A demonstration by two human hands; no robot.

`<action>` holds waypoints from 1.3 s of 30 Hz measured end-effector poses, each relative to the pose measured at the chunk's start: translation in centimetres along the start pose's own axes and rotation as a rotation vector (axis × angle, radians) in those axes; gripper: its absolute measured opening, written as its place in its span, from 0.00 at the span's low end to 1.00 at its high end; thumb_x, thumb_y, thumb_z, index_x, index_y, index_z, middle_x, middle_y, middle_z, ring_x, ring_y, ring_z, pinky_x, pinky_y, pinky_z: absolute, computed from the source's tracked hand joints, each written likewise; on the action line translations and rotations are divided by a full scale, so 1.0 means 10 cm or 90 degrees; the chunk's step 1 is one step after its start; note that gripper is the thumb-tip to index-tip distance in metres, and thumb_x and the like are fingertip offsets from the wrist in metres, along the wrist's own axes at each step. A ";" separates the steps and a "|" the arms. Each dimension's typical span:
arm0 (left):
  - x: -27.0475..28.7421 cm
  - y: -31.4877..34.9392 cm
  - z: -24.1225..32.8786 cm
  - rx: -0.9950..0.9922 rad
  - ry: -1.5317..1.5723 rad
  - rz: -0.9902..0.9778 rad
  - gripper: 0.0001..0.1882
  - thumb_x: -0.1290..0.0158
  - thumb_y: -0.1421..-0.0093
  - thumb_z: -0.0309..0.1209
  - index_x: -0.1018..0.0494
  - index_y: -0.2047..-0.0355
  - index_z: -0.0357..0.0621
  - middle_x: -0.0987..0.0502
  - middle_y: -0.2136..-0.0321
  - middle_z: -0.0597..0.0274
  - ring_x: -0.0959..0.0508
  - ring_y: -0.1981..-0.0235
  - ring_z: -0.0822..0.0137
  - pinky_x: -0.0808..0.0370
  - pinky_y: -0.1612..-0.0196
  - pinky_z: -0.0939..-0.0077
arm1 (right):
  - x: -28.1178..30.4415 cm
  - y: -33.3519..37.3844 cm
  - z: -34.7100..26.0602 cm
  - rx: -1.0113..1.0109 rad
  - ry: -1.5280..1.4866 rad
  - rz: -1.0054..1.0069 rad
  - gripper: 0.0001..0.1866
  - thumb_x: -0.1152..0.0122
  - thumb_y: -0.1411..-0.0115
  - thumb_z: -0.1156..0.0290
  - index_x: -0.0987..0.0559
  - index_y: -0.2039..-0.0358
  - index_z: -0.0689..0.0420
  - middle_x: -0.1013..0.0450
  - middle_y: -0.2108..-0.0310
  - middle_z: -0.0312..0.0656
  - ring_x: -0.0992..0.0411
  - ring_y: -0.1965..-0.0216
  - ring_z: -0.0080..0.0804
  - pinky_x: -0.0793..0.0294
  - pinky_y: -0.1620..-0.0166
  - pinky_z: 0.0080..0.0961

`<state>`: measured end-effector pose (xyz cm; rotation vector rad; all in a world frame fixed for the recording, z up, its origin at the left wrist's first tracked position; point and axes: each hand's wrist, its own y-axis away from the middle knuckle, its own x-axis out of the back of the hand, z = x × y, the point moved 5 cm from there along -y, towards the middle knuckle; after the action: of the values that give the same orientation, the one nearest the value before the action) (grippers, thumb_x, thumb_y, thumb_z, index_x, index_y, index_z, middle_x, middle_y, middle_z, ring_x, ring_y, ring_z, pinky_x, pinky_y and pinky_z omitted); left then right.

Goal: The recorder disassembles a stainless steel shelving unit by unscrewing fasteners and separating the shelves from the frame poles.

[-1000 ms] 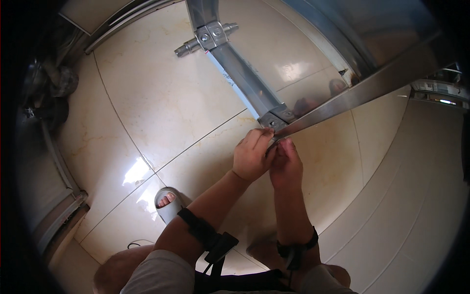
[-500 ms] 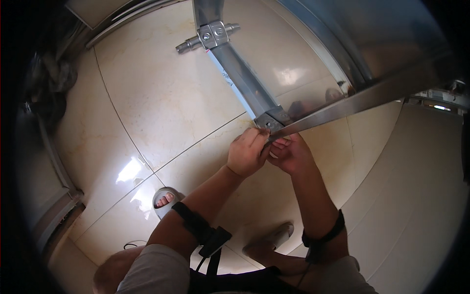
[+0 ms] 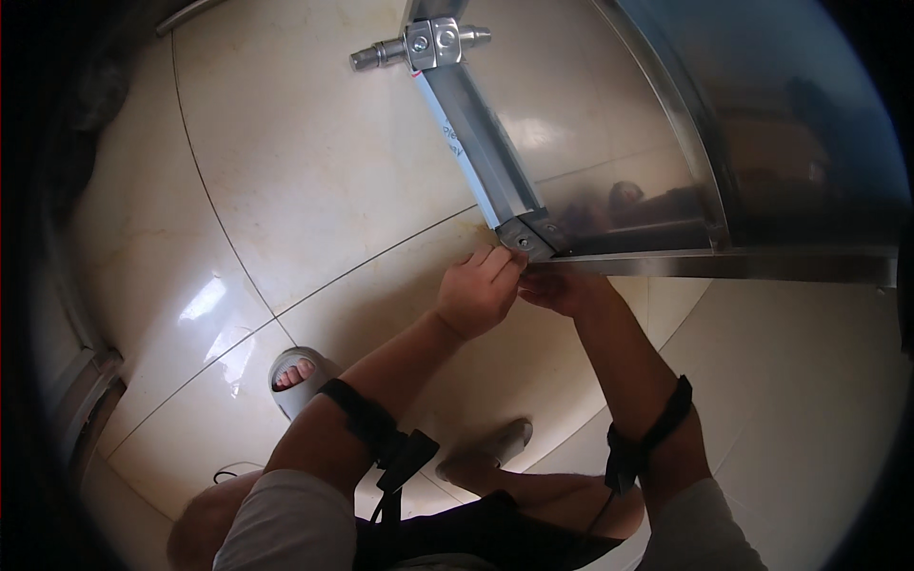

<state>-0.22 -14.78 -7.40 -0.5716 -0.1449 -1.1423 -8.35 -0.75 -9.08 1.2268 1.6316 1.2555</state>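
Observation:
A grey metal channel [image 3: 484,143] with a light-blue strip along its left side runs from a bolted clamp block [image 3: 433,44] at the far end to a dark metal corner bracket [image 3: 526,238] near me. My left hand [image 3: 479,293] is closed at the bracket's near left edge, fingertips pinched against it; what they hold is too small to tell. Beside it, my right hand [image 3: 569,291] has its fingers curled up under the metal edge [image 3: 724,266]. Its fingertips are close to those of my left hand and partly hidden, as is anything between them.
Shiny metal panels [image 3: 800,124] stand at the right, joined to that edge. Threaded-looking round fittings [image 3: 378,55] stick out on both sides of the clamp block. Below lies a tiled floor [image 3: 295,190], with my slippered foot [image 3: 297,376] on it. Black straps [image 3: 367,423] circle my forearms.
The view has shifted, so the metal edge at right now lies nearly level. Both hands stay at the corner bracket; my right hand's fingers have gone farther under the edge.

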 end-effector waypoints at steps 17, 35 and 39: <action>0.14 -0.09 0.04 0.041 0.065 -0.049 0.20 0.44 0.61 0.25 0.31 0.64 0.42 0.31 0.66 0.60 0.30 0.66 0.59 0.28 0.67 0.70 | -0.03 0.10 -0.16 0.028 0.002 -0.049 0.19 0.51 0.46 0.52 0.27 0.63 0.54 0.28 0.66 0.44 0.28 0.68 0.39 0.25 0.63 0.37; 0.15 0.03 0.05 -0.010 -0.071 -0.074 0.19 0.48 0.58 0.27 0.31 0.61 0.41 0.31 0.67 0.65 0.32 0.66 0.65 0.29 0.69 0.75 | -0.33 0.20 -0.11 0.057 -0.138 -0.146 0.27 0.55 0.50 0.41 0.28 0.63 0.52 0.28 0.68 0.42 0.28 0.70 0.40 0.24 0.71 0.38; 0.07 0.02 0.12 -0.001 -0.047 -0.037 0.20 0.48 0.57 0.26 0.31 0.59 0.39 0.30 0.65 0.62 0.32 0.66 0.64 0.30 0.66 0.75 | -0.17 0.08 -0.11 0.078 -0.120 -0.108 0.30 0.56 0.52 0.37 0.27 0.63 0.51 0.27 0.70 0.41 0.27 0.73 0.39 0.25 0.75 0.38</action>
<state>0.46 -14.67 -6.20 -0.6152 -0.2257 -1.1779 -8.70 -2.64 -7.98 1.2130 1.6545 0.9195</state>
